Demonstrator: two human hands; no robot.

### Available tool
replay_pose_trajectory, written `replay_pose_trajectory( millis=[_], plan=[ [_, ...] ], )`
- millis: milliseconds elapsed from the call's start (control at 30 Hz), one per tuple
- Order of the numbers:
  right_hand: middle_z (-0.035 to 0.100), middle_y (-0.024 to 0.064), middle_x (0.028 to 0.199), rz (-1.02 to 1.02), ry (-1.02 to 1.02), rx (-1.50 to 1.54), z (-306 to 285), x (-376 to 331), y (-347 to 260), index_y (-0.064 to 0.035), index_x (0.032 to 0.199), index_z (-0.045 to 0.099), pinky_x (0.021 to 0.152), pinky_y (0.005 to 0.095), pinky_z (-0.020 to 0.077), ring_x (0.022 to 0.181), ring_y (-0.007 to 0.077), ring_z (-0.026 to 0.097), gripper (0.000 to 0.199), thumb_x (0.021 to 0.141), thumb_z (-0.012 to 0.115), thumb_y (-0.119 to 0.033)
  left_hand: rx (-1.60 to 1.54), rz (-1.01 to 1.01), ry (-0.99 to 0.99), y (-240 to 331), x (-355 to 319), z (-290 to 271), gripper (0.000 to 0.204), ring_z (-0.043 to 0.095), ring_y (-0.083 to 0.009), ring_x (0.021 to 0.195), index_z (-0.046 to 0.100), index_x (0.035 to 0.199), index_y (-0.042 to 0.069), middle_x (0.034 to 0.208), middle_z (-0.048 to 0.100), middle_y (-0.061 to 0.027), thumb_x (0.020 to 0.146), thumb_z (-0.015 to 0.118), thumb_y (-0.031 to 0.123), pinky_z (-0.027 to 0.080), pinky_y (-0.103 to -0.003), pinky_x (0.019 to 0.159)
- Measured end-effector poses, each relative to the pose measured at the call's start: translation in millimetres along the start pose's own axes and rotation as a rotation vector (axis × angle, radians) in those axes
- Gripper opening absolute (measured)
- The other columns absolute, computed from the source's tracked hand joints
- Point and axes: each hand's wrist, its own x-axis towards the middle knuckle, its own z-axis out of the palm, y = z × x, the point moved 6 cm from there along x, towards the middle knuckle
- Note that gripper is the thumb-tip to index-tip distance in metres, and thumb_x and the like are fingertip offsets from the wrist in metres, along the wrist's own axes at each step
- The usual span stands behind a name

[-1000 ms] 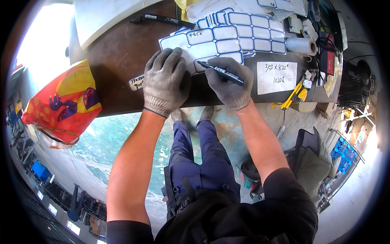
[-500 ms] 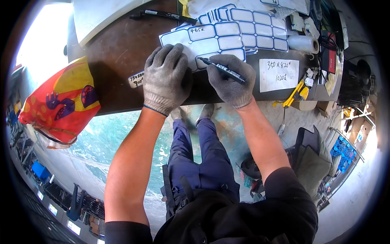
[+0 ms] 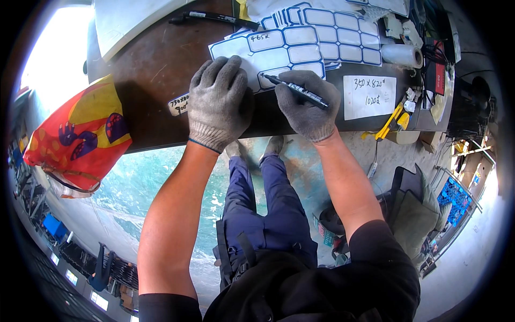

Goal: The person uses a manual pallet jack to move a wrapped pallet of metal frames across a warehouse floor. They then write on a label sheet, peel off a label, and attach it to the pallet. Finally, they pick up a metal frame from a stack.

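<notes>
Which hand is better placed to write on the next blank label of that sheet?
Right. The right hand already grips the black marker, tip on the label sheet. The left hand lies flat beside it, pinning the sheet to the brown table.

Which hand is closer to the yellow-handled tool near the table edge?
Right. The right hand, holding a black marker, sits just left of the yellow-handled tool; the left hand lies farther left, flat on the label sheet.
</notes>
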Motion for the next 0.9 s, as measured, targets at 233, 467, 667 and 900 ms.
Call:
replay_pose_trajectory(
  millis=[233, 467, 667, 900],
  plan=[
    [0.078, 0.0065, 0.084, 0.001, 0.046, 0.001, 0.8, -3.3, 6.8, -0.0058, 0.106, 0.079, 0.063, 0.0295, 0.0600, 0.065, 0.0151, 0.074, 0.016, 0.091, 0.085, -0.011, 0.003, -0.002, -0.013, 1.1, 0.5, -1.0, 0.038, 0.063, -0.0432, 0.134, 0.072, 0.121, 0.004, 0.143, 0.069, -0.0166, 0.084, 0.079, 0.013, 0.049, -0.059, 0.114],
    [0.078, 0.0099, 0.085, 0.013, 0.034, -0.037, 1.6, -3.8, 5.7, -0.0067, 0.106, 0.079, 0.066, 0.0347, 0.0629, 0.069, 0.0234, 0.079, 0.016, 0.091, 0.083, -0.011, 0.000, 0.006, -0.006, 0.3, 0.2, 0.4, 0.037, 0.063, -0.0432, 0.134, 0.072, 0.120, 0.004, 0.143, 0.069, -0.0168, 0.085, 0.079, 0.014, 0.049, -0.059, 0.115],
    [0.078, 0.0099, 0.084, -0.024, 0.000, -0.078, 0.6, -1.4, 2.1, -0.0076, 0.102, 0.079, 0.065, 0.0344, 0.0622, 0.068, 0.0232, 0.078, 0.013, 0.090, 0.083, -0.012, 0.010, 0.000, -0.005, -0.2, 0.3, 0.7, 0.037, 0.063, -0.0427, 0.134, 0.072, 0.121, 0.005, 0.143, 0.069, -0.0157, 0.085, 0.079, 0.014, 0.049, -0.059, 0.115],
    [0.077, 0.0093, 0.082, -0.064, 0.033, -0.077, 0.3, -1.3, 2.0, -0.0069, 0.102, 0.079, 0.063, 0.0332, 0.0609, 0.064, 0.0206, 0.076, 0.013, 0.090, 0.083, -0.010, 0.009, -0.005, -0.017, 0.4, 0.3, 1.3, 0.037, 0.063, -0.0426, 0.134, 0.072, 0.121, 0.005, 0.143, 0.069, -0.0156, 0.085, 0.079, 0.013, 0.049, -0.059, 0.114]
  ],
)
